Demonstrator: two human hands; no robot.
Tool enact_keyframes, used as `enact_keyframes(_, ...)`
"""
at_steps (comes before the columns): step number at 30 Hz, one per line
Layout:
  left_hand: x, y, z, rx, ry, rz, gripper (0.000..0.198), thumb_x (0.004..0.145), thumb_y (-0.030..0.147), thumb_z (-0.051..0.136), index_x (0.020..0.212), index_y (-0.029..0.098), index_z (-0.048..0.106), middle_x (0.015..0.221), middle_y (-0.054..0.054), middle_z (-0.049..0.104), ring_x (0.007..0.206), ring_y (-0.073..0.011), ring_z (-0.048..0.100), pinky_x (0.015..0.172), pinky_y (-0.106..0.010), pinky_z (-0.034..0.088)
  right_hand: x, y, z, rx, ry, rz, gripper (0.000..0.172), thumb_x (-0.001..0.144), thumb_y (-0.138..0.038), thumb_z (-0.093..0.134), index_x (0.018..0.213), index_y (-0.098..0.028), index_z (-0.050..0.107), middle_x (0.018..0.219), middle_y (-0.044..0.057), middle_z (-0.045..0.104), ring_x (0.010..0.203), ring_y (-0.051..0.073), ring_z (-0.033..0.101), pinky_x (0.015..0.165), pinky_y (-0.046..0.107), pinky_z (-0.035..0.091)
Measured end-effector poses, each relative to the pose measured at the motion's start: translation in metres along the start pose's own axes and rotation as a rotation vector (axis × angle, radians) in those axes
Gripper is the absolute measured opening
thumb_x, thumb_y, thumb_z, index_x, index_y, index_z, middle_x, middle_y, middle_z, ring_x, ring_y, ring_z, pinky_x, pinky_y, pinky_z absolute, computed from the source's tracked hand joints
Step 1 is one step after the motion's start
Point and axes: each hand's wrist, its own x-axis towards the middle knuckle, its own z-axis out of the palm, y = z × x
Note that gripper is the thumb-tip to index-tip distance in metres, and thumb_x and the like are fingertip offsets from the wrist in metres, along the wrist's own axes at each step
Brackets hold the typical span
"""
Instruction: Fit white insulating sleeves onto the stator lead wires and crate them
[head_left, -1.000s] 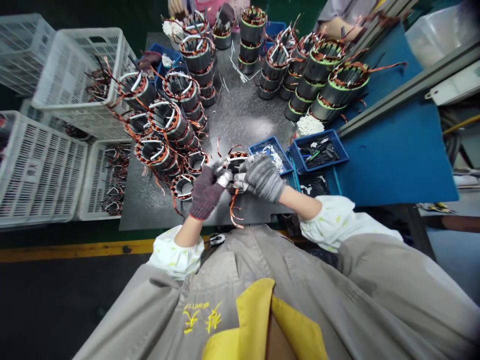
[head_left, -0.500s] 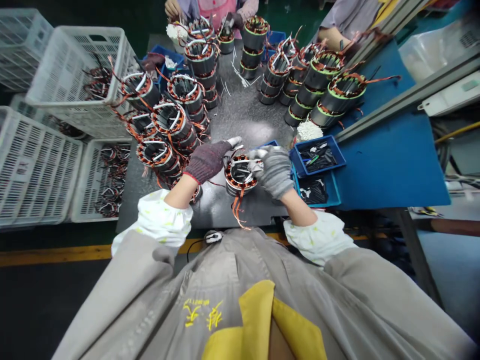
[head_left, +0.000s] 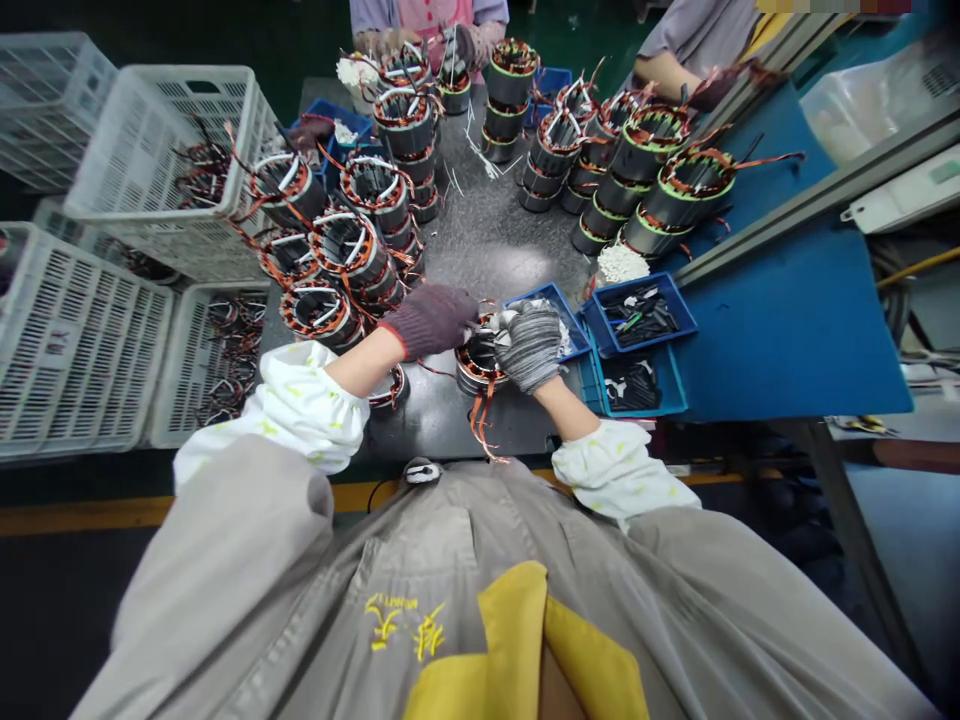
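A copper-wound motor stator [head_left: 471,368] stands on the dark worktop [head_left: 480,240], trailing orange leads toward me. My left hand [head_left: 431,320], in a maroon knit glove, reaches across its top, fingers closed at the windings. My right hand [head_left: 529,345], in a grey knit glove, lies over the stator's far side and hides most of its top. Something white shows between my fingertips, too small to name. Stacks of wound stators [head_left: 352,245] rise beyond my left hand, and more stacks [head_left: 645,170] stand to the far right.
Blue trays of small parts [head_left: 637,315] sit just right of my hands, beside a white fluffy bundle [head_left: 622,265]. White slatted crates [head_left: 75,340] holding stators line the left. Two co-workers [head_left: 420,20] [head_left: 697,40] work at the far side.
My left hand has moved from beside the stator onto its top, closer to my right hand. The stator stays in about the same place, and the view has shifted slightly.
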Motion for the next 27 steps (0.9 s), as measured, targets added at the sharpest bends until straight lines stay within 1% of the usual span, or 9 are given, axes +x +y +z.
enact_keyframes(4, -0.036, -0.029, 0.004, -0.616, 0.394, -0.187, 0.033, 0.099, 0.049, 0.075, 0.107, 0.017, 0.074, 0.099, -0.006, 0.082, 0.086, -0.0193, 0.075, 0.084, -0.035, 0.064, 0.002, -0.004, -0.021, -0.002, -0.111, -0.083, 0.038, 0.099, -0.032, 0.065, 0.128, -0.014, 0.080, 0.143, 0.022, 0.072, 0.127, 0.039, 0.064, 0.115, 0.053, 0.050)
enact_keyframes(6, -0.044, -0.030, 0.010, -0.674, 0.482, -0.204, 0.032, 0.102, 0.046, 0.072, 0.114, 0.016, 0.073, 0.108, -0.008, 0.082, 0.094, -0.0196, 0.076, 0.091, -0.037, 0.065, 0.010, -0.008, -0.028, -0.043, -0.184, -0.149, 0.039, 0.100, -0.035, 0.068, 0.131, -0.014, 0.079, 0.145, 0.022, 0.071, 0.129, 0.040, 0.064, 0.115, 0.053, 0.049)
enact_keyframes(8, -0.041, -0.019, 0.014, -0.481, 0.364, -0.126, 0.029, 0.101, 0.036, 0.072, 0.122, 0.017, 0.077, 0.123, -0.011, 0.082, 0.113, -0.0239, 0.077, 0.104, -0.040, 0.063, 0.019, -0.014, -0.032, -0.109, -0.241, -0.173, 0.037, 0.098, -0.034, 0.071, 0.127, -0.013, 0.080, 0.142, 0.023, 0.073, 0.127, 0.040, 0.066, 0.113, 0.053, 0.050)
enact_keyframes(10, -0.028, 0.000, 0.014, -0.157, 0.169, -0.043, 0.031, 0.100, 0.025, 0.070, 0.128, 0.018, 0.080, 0.131, -0.013, 0.080, 0.127, -0.0301, 0.074, 0.111, -0.044, 0.059, 0.025, -0.018, -0.031, -0.159, -0.259, -0.171, 0.038, 0.094, -0.031, 0.073, 0.126, -0.011, 0.080, 0.138, 0.023, 0.075, 0.124, 0.041, 0.068, 0.111, 0.052, 0.051)
enact_keyframes(12, -0.013, 0.018, 0.008, 0.137, -0.011, -0.005, 0.031, 0.100, 0.020, 0.068, 0.128, 0.017, 0.083, 0.127, -0.015, 0.081, 0.127, -0.0338, 0.075, 0.107, -0.045, 0.059, 0.026, -0.020, -0.028, -0.168, -0.253, -0.167, 0.043, 0.090, -0.030, 0.076, 0.128, -0.010, 0.080, 0.138, 0.022, 0.075, 0.124, 0.040, 0.068, 0.111, 0.052, 0.053)
enact_keyframes(14, -0.003, 0.031, 0.002, 0.314, -0.125, 0.005, 0.033, 0.103, 0.018, 0.065, 0.132, 0.019, 0.081, 0.120, -0.014, 0.083, 0.119, -0.0323, 0.078, 0.099, -0.042, 0.059, 0.022, -0.018, -0.023, -0.149, -0.239, -0.154, 0.046, 0.089, -0.031, 0.076, 0.130, -0.010, 0.080, 0.140, 0.022, 0.075, 0.126, 0.040, 0.068, 0.113, 0.052, 0.054)
enact_keyframes(17, -0.002, 0.040, -0.002, 0.427, -0.161, 0.031, 0.038, 0.106, 0.015, 0.059, 0.140, 0.020, 0.077, 0.119, -0.013, 0.083, 0.115, -0.0307, 0.079, 0.092, -0.040, 0.057, 0.015, -0.010, -0.014, -0.078, -0.194, -0.131, 0.047, 0.090, -0.035, 0.074, 0.130, -0.010, 0.081, 0.141, 0.021, 0.075, 0.126, 0.039, 0.069, 0.114, 0.053, 0.056)
enact_keyframes(22, -0.013, 0.033, 0.000, 0.422, -0.112, 0.132, 0.039, 0.105, 0.012, 0.060, 0.140, 0.019, 0.078, 0.120, -0.015, 0.083, 0.119, -0.0310, 0.078, 0.094, -0.040, 0.057, 0.010, 0.000, -0.001, 0.024, -0.092, -0.156, 0.045, 0.090, -0.040, 0.071, 0.126, -0.014, 0.082, 0.136, 0.019, 0.077, 0.125, 0.039, 0.068, 0.114, 0.056, 0.056)
enact_keyframes(27, -0.004, 0.021, 0.007, 0.343, -0.112, 0.147, 0.036, 0.099, 0.011, 0.066, 0.132, 0.017, 0.079, 0.116, -0.015, 0.083, 0.119, -0.0318, 0.078, 0.103, -0.043, 0.056, 0.014, -0.001, -0.002, -0.002, -0.123, -0.167, 0.040, 0.091, -0.037, 0.069, 0.121, -0.014, 0.084, 0.136, 0.018, 0.078, 0.123, 0.038, 0.068, 0.114, 0.054, 0.055)
